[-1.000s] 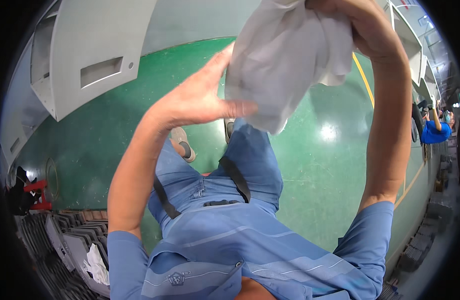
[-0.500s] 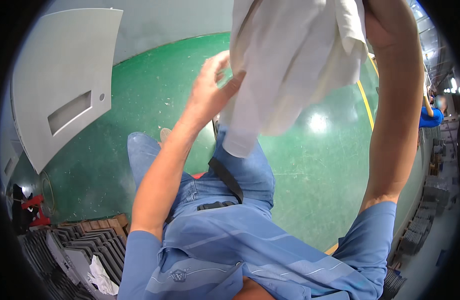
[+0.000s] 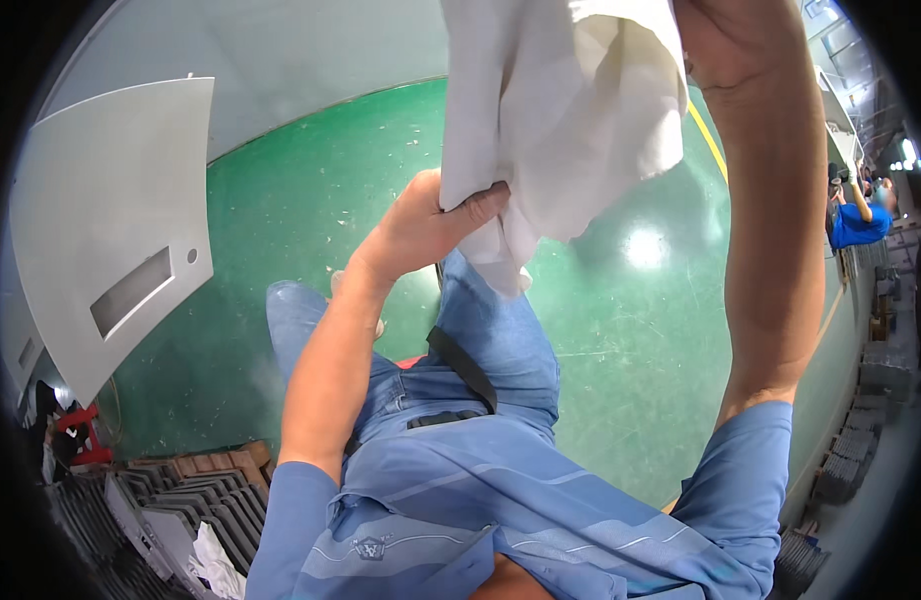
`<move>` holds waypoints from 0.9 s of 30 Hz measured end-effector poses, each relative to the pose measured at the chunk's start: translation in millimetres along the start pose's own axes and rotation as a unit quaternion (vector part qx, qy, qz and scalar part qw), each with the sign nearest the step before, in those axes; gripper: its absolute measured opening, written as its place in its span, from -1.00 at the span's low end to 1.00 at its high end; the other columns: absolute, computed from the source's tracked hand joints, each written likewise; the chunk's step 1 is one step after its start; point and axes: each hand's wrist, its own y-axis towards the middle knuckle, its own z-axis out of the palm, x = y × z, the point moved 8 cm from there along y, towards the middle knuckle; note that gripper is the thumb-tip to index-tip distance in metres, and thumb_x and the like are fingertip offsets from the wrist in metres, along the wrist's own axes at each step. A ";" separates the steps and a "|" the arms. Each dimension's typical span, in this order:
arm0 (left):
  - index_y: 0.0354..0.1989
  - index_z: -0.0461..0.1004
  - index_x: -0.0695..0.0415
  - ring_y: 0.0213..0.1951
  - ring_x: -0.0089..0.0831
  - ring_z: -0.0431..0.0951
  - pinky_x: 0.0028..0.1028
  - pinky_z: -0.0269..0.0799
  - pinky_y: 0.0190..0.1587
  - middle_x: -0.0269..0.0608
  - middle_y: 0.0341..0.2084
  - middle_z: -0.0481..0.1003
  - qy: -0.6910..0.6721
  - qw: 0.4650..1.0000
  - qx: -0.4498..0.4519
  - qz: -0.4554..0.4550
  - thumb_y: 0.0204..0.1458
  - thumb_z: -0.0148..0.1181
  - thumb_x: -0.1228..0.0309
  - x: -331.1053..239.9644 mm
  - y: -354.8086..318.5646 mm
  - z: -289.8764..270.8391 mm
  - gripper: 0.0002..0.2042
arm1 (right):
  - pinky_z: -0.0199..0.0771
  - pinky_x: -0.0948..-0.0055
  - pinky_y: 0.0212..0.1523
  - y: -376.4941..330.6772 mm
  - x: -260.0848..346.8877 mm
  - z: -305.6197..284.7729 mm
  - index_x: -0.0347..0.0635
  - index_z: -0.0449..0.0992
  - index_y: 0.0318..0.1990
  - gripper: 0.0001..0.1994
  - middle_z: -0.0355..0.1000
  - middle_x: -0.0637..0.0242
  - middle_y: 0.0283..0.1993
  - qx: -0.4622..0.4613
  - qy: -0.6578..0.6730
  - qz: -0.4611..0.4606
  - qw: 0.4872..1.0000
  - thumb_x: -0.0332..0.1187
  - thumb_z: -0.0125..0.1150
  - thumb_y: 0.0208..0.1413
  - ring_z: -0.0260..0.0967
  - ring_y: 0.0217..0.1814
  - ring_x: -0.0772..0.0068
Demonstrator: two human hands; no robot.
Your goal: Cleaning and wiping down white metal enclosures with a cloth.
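In the head view, the white cloth (image 3: 571, 120) hangs in front of the person, above the green floor (image 3: 636, 330); the left hand (image 3: 416, 225) pinches its lower left edge, with the thumb lying over the fabric; the right hand (image 3: 736, 45) is at the upper right edge of it, but its fingers are hidden, so I cannot tell its grip; on the blue shirt (image 3: 451, 470) there is a small pentagonal emblem (image 3: 370, 548).

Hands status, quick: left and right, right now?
Left hand: closed, holding the white cloth by its lower left part.
Right hand: at the cloth's upper right edge; fingers out of sight, grip can't be told.
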 end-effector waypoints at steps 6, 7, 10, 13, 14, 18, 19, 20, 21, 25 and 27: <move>0.11 0.44 0.28 0.04 -0.42 0.44 -0.42 0.31 0.11 -0.16 -0.01 0.50 -0.095 0.993 0.022 -0.069 0.09 0.23 0.24 23.3 -8.5 1.9 -0.53 | 0.58 0.33 -0.08 2.6 -36.5 -55.4 -0.45 0.46 -0.07 -0.74 0.53 0.11 -0.17 -0.027 -0.004 0.091 0.996 -0.42 0.12 0.19 0.52 -0.16 0.30; 0.12 0.44 0.28 0.04 -0.41 0.44 -0.42 0.29 0.13 -0.17 0.00 0.50 -0.135 0.989 0.045 -0.050 0.10 0.22 0.24 31.5 -12.8 1.8 -0.53 | 0.57 0.31 -0.08 -1.3 -44.9 -67.9 -0.44 0.46 -0.06 -0.73 0.53 0.09 -0.16 -0.030 -0.022 0.109 0.993 -0.41 0.13 0.18 0.53 -0.16 0.26; 0.12 0.44 0.27 0.02 -0.45 0.44 -0.46 0.28 0.11 -0.22 -0.01 0.49 -0.243 0.967 0.079 -0.013 0.09 0.25 0.28 39.4 -30.0 3.4 -0.54 | 0.46 0.49 -0.11 -19.9 -82.6 -120.0 -0.38 0.50 -0.06 -0.68 0.53 0.27 -0.20 -0.014 -0.083 0.167 0.982 -0.30 0.18 0.14 0.49 -0.19 0.45; 0.04 0.49 0.28 -0.07 -0.52 0.44 -0.50 0.29 0.04 -0.31 -0.14 0.53 -0.238 0.968 0.080 0.006 0.07 0.29 0.27 39.4 -39.9 -2.3 -0.58 | 0.49 0.34 -0.19 -52.2 -123.3 -146.9 -0.34 0.54 -0.07 -0.64 0.53 0.21 -0.14 -0.051 -0.164 0.191 0.966 -0.22 0.22 0.12 0.49 -0.23 0.36; 0.02 0.50 0.28 -0.08 -0.53 0.44 -0.50 0.30 0.03 -0.32 -0.16 0.53 -0.225 0.971 0.080 0.002 0.07 0.29 0.28 33.3 -41.9 -5.4 -0.60 | 0.48 0.40 -0.23 -64.1 -134.3 -144.2 -0.31 0.54 -0.03 -0.61 0.53 0.25 -0.17 -0.073 -0.211 0.227 0.948 -0.21 0.24 0.09 0.49 -0.22 0.42; -0.01 0.52 0.29 -0.10 -0.52 0.44 -0.50 0.30 0.01 -0.30 -0.19 0.53 -0.155 0.981 0.114 0.005 0.09 0.25 0.27 8.2 -48.1 -2.3 -0.62 | 0.49 0.44 -0.20 -91.7 -162.6 -144.9 -0.28 0.52 0.00 -0.54 0.53 0.27 -0.21 -0.083 -0.226 0.253 0.937 -0.13 0.29 0.03 0.49 -0.21 0.45; -0.01 0.51 0.30 -0.11 -0.51 0.44 -0.50 0.31 0.01 -0.29 -0.20 0.53 -0.143 0.983 0.113 0.006 0.09 0.24 0.26 0.9 -47.3 -0.4 -0.61 | 0.51 0.40 -0.13 -94.5 -166.8 -152.0 -0.33 0.47 0.07 -0.45 0.53 0.20 -0.15 -0.103 -0.291 0.256 0.916 -0.07 0.30 0.03 0.50 -0.18 0.39; -0.01 0.51 0.31 -0.12 -0.50 0.44 -0.50 0.31 0.01 -0.28 -0.20 0.53 -0.129 0.986 0.107 0.005 0.10 0.23 0.26 -6.3 -48.4 -0.2 -0.61 | 0.49 0.37 -0.05 -95.7 -164.4 -146.7 -0.36 0.43 0.11 -0.39 0.52 0.14 -0.09 -0.107 -0.345 0.239 0.901 -0.04 0.30 0.02 0.49 -0.09 0.33; -0.01 0.51 0.32 -0.13 -0.49 0.45 -0.49 0.31 0.00 -0.27 -0.21 0.53 -0.116 0.988 0.101 0.004 0.10 0.22 0.25 -12.4 -49.0 0.4 -0.60 | 0.47 0.33 0.02 -99.4 -160.0 -139.5 -0.38 0.39 0.15 -0.33 0.51 0.09 -0.04 -0.112 -0.399 0.222 0.883 0.00 0.31 0.02 0.49 -0.01 0.26; 0.00 0.50 0.32 -0.13 -0.43 0.46 -0.49 0.32 -0.03 -0.21 -0.20 0.54 -0.046 0.989 0.141 0.018 0.04 0.18 0.32 -21.6 -48.2 -9.3 -0.60 | 0.22 0.22 0.30 -112.8 -136.6 -69.0 -0.26 0.24 0.31 -0.18 0.33 0.00 0.24 0.018 -0.291 0.084 0.953 0.01 0.38 -0.05 0.24 0.34 0.15; 0.00 0.49 0.33 -0.11 -0.41 0.46 -0.48 0.31 -0.03 -0.16 -0.16 0.53 -0.011 0.990 0.138 0.008 -0.02 0.17 0.32 -38.2 -50.9 -1.8 -0.57 | 0.20 0.21 0.33 -128.6 -130.1 -33.0 -0.22 0.18 0.35 -0.12 0.26 0.01 0.31 0.125 -0.234 -0.013 0.964 -0.03 0.43 -0.10 0.20 0.37 0.16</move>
